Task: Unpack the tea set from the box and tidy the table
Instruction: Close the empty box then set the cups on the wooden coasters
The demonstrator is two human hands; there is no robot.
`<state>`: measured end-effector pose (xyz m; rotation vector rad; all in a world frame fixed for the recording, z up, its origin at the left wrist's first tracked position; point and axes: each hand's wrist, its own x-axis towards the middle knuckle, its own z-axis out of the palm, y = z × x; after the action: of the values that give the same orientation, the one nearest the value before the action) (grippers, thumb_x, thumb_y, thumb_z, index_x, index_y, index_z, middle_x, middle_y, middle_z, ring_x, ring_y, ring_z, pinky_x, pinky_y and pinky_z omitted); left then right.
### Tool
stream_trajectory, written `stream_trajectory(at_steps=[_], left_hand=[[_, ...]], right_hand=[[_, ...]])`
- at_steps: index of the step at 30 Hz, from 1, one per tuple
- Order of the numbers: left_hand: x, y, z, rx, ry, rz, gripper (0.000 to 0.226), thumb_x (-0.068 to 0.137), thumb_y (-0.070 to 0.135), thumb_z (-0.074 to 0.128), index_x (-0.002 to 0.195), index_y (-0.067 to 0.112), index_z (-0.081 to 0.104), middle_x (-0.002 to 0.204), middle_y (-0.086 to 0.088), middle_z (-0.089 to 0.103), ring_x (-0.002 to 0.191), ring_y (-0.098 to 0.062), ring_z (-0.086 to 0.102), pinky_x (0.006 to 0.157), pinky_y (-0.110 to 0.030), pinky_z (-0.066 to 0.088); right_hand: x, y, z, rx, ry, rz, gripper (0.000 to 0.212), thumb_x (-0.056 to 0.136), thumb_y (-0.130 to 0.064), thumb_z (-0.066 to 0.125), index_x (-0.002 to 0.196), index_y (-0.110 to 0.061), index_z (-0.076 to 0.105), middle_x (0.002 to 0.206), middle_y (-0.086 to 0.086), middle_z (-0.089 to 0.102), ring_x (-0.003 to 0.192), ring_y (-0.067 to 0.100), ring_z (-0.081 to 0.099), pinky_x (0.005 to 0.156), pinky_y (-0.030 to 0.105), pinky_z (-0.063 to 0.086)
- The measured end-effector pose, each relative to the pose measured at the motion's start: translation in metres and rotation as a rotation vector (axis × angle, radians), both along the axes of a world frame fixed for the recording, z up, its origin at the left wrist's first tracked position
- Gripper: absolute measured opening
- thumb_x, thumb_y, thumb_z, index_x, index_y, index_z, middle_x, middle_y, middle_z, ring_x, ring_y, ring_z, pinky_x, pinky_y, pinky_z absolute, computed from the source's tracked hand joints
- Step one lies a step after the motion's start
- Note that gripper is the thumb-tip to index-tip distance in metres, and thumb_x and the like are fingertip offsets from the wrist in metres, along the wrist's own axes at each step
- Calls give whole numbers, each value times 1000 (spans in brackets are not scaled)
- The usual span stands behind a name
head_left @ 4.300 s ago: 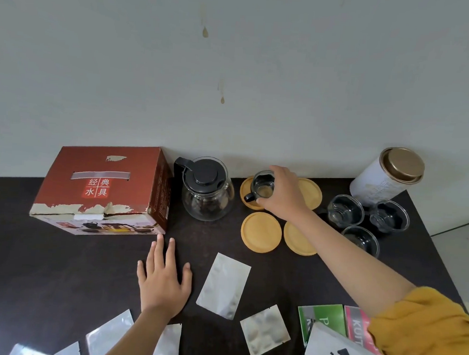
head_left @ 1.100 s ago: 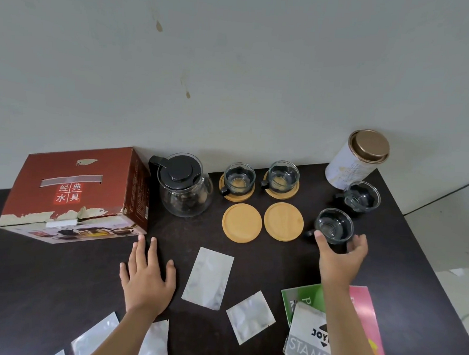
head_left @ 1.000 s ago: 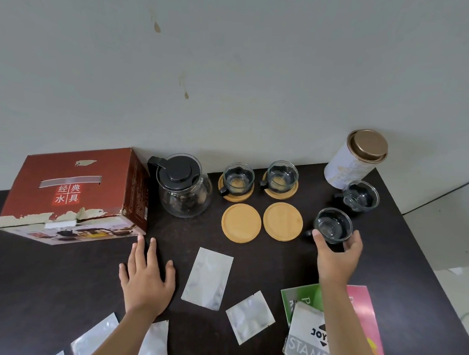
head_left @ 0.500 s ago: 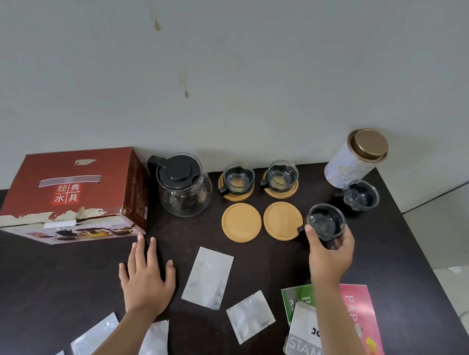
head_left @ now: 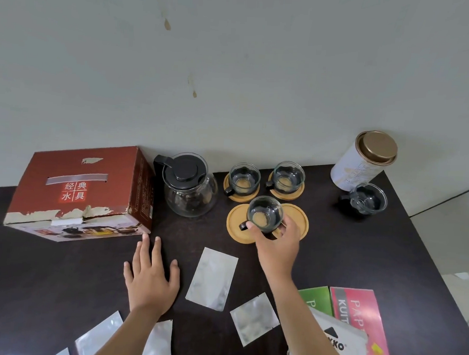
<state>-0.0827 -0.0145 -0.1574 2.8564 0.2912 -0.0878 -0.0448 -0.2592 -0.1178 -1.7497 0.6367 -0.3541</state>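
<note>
**A:** ok so your right hand [head_left: 277,244] has its thumb and fingers curled round a small glass cup [head_left: 265,212] with a black handle, and it sits above the two front wooden coasters, mostly over the left coaster [head_left: 237,227], with the right coaster [head_left: 298,219] just beside it. Can't tell if the cup's base is touching wood or a bit above it.

**B:** and your left hand [head_left: 151,278]?

**A:** flat on the dark table [head_left: 43,275], fingers straight and spread, gripping nothing. It's just in front of the red box [head_left: 81,190], fingertips near its corner.

**B:** rest of the set?

**A:** glass teapot [head_left: 189,185] with the black lid stands right of the box. Behind your cup, two more cups sit on their own coasters, left one [head_left: 244,176] and right one [head_left: 288,176]. A fourth cup [head_left: 368,199] stands on bare table next to the white tin [head_left: 363,160] with the gold lid. Silver foil pouches [head_left: 212,279] lie scattered near you, coloured paper packs [head_left: 356,316] by your right forearm.
</note>
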Motion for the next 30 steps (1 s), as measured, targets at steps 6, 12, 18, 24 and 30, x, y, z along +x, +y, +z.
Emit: stream_trajectory(at_steps=[6, 12, 18, 24, 30], left_hand=[[1, 0, 0, 13, 12, -1, 71, 85, 53, 24, 145, 17, 32, 156, -7, 21, 143, -27, 17, 112, -56, 18], [1, 0, 1, 7, 9, -2, 70, 85, 53, 24, 145, 17, 32, 156, -7, 21, 143, -27, 18, 112, -56, 18], [0, 0, 0, -1, 6, 0, 71, 84, 53, 24, 145, 17, 32, 157, -7, 20, 143, -27, 17, 111, -56, 18], [0, 0, 0, -1, 7, -2, 69, 85, 51, 27, 145, 17, 33, 156, -7, 21, 143, -27, 18, 111, -56, 18], [1, 1, -1, 5, 7, -4, 71, 85, 53, 25, 145, 17, 33, 156, -7, 21, 143, -27, 18, 112, -56, 18]], right_hand=[[1, 14, -7, -52, 11, 52, 72, 57, -34, 90, 118, -24, 54, 114, -7, 55, 109, 8, 53, 90, 19, 45], [0, 17, -7, -106, 27, 70, 73, 58, -31, 91, 119, -18, 53, 114, -5, 52, 105, 3, 48, 85, 8, 39], [0, 20, -5, -103, 54, 77, 81, 55, -36, 90, 122, -15, 50, 118, -3, 49, 108, 5, 46, 86, 10, 39], [-13, 7, -5, -62, 24, -3, 85, 67, -41, 84, 134, -11, 42, 122, -4, 43, 113, 8, 48, 95, 22, 39], [-2, -58, -5, -102, 16, -293, 68, 80, -28, 75, 134, -2, 43, 124, 9, 43, 110, 18, 51, 101, 39, 44]])
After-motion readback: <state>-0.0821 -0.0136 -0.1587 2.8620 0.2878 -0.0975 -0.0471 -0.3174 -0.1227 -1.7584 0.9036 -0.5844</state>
